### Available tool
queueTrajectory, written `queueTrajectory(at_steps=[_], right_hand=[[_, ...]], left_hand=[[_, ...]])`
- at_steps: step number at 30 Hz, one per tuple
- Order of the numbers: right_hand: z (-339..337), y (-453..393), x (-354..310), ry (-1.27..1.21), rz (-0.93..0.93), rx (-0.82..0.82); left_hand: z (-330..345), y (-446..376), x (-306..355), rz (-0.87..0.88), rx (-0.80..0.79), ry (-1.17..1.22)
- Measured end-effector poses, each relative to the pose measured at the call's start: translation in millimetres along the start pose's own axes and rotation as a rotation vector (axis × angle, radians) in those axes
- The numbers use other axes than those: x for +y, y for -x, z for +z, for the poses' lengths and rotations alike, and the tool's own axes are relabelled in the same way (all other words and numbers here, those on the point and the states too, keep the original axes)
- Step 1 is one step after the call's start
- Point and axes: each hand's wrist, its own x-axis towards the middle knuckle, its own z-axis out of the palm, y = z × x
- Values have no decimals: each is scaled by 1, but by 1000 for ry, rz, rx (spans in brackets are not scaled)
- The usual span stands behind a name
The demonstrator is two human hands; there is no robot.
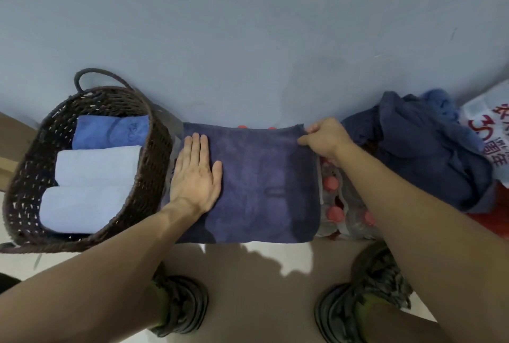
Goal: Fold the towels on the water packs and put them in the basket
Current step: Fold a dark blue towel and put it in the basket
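A dark purple-blue towel (261,185) lies spread flat over the water packs (338,213), whose red bottle caps show at its right edge. My left hand (197,177) presses flat on the towel's left part, fingers straight. My right hand (323,139) pinches the towel's far right corner. A dark woven basket (24,177) stands at the left, holding three folded towels: a blue one (110,130) at the back and two pale blue ones (96,167) in front. A heap of unfolded dark blue towels (418,147) lies on the packs at the right.
A blue-grey wall (248,26) rises directly behind the packs. A white bag with red print (484,133) sits at the far right. My two shoes (176,304) stand on the pale floor below the packs. Brown cardboard shows at the left edge.
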Motion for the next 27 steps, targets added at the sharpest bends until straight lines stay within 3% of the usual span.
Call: queueTrajectory(at_steps=[2,4,7,10,12,15,21,23,25,27], right_hand=[[-9,0,4,-383,149,-117],[-13,-5,19,-489,179,14],[-6,-5,40,-183,-43,321],[6,-4,46,9,-205,395],[6,-7,42,99,-188,401],[2,-10,35,194,-169,363],[12,18,34,194,-527,442],[16,29,36,258,-551,377],[16,40,40,369,-517,286],[14,55,46,483,-465,233]], left_hand=[[1,1,-1,4,2,-18],[1,0,-1,-23,-1,-14],[0,-4,5,-107,-11,25],[-2,-10,13,-143,44,40],[-3,-15,14,-45,92,31],[0,-25,8,111,8,23],[0,-42,12,12,-100,11],[-7,-39,23,17,-31,34],[-14,-28,41,162,102,58],[-10,-14,69,385,105,88]])
